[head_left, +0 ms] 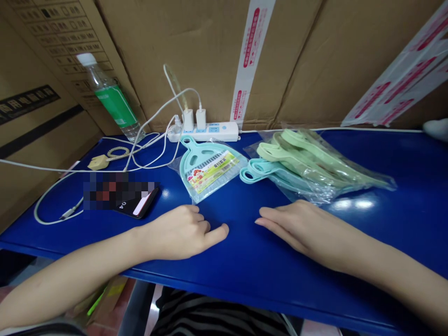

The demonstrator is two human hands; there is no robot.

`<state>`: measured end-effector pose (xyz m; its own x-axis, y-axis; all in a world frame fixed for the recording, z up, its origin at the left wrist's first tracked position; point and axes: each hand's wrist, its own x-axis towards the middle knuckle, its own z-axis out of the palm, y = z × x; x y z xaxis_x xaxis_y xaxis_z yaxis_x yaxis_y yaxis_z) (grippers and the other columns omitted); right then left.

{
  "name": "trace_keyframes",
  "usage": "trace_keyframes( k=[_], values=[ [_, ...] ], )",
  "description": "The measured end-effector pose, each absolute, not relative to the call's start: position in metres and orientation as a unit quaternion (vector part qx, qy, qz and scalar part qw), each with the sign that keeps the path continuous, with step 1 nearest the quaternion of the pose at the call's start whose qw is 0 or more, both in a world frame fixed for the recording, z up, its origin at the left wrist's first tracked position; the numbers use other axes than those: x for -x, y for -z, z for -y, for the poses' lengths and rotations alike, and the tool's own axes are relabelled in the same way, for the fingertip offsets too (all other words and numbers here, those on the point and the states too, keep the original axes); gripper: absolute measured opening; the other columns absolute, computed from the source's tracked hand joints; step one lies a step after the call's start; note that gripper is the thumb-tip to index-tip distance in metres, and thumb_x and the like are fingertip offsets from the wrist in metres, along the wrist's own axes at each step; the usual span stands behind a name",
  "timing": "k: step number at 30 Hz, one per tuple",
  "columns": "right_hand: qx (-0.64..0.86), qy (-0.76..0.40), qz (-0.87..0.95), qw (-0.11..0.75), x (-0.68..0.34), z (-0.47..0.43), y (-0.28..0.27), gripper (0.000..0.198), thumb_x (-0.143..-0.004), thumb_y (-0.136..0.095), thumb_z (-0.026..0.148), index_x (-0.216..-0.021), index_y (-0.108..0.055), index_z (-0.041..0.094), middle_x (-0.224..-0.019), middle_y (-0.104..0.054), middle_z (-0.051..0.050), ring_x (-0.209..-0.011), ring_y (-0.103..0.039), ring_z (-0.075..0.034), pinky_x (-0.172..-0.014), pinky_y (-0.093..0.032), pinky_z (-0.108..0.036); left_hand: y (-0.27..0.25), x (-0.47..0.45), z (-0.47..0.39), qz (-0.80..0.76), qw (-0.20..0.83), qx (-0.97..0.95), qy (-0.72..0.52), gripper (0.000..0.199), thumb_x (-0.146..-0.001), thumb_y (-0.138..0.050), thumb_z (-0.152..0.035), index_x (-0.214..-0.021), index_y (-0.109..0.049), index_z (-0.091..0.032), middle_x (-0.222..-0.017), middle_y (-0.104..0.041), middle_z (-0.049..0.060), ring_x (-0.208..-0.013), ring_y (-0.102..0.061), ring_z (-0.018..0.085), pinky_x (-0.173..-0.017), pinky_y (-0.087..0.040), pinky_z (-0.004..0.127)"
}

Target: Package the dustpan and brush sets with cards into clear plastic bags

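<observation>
My left hand [184, 233] rests on the blue tabletop, its fingers curled under and the thumb sticking out to the right. To its right, my right hand [297, 228] lies on the table with fingers pressed together, and I see nothing in it. Just beyond the left hand is a light-blue mini dustpan set [193, 154] in clear plastic with a printed label [213, 172]. Behind the right hand lies a pile of bagged dustpan sets, pale green ones [308, 161] over light-blue ones [280, 173]. Neither hand touches the packages.
A phone [140, 205], partly pixelated, lies left of my left hand. A white power strip [224, 132] with plugged-in chargers and tangled cables stands at the back. A green-labelled bottle [117, 105] leans against the cardboard wall [196, 46]. The blue table's [231, 289] front edge is near me.
</observation>
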<state>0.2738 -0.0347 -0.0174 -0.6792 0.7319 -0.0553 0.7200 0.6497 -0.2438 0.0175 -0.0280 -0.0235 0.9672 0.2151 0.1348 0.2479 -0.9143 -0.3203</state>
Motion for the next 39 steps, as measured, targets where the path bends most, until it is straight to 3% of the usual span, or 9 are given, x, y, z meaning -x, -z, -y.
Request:
trace_keyframes(
  k=[17, 25, 31, 39],
  values=[
    [0.384, -0.136, 0.913, 0.021, -0.272, 0.039, 0.020, 0.041, -0.101, -0.030, 0.032, -0.067, -0.050, 0.022, -0.058, -0.061, -0.001, -0.050, -0.057, -0.015, -0.051, -0.031, -0.027, 0.023, -0.017, 0.027, 0.123, 0.163, 0.978, 0.041, 0.029, -0.087, -0.043, -0.006, -0.114, -0.051, -0.011, -0.052, -0.056, -0.006, -0.042, -0.050, 0.014, -0.046, -0.038, 0.029],
    [0.403, -0.180, 0.896, 0.050, -0.273, 0.041, 0.006, 0.042, -0.101, -0.027, 0.036, -0.063, -0.040, 0.023, -0.054, -0.054, 0.001, -0.045, -0.049, -0.013, -0.049, -0.030, -0.027, 0.023, -0.017, 0.028, 0.125, 0.159, 0.979, 0.033, 0.030, -0.088, -0.040, -0.004, -0.114, -0.051, -0.011, -0.053, -0.057, -0.005, -0.043, -0.050, 0.014, -0.046, -0.039, 0.029],
    [0.414, -0.185, 0.891, 0.013, -0.271, 0.043, 0.008, 0.039, -0.100, -0.032, 0.032, -0.066, -0.048, 0.022, -0.059, -0.058, -0.001, -0.054, -0.057, -0.016, -0.053, -0.034, -0.027, 0.022, -0.018, 0.028, 0.119, 0.154, 0.980, 0.042, 0.030, -0.089, -0.038, -0.004, -0.115, -0.051, -0.010, -0.052, -0.057, -0.005, -0.043, -0.050, 0.015, -0.046, -0.040, 0.030],
    [0.414, -0.183, 0.891, 0.025, -0.271, 0.043, 0.007, 0.041, -0.101, -0.030, 0.034, -0.064, -0.044, 0.023, -0.056, -0.055, 0.001, -0.049, -0.054, -0.015, -0.051, -0.033, -0.027, 0.023, -0.018, 0.028, 0.122, 0.155, 0.980, 0.034, 0.029, -0.089, -0.043, -0.006, -0.115, -0.052, -0.010, -0.053, -0.057, -0.005, -0.043, -0.050, 0.014, -0.047, -0.040, 0.029]
  ],
)
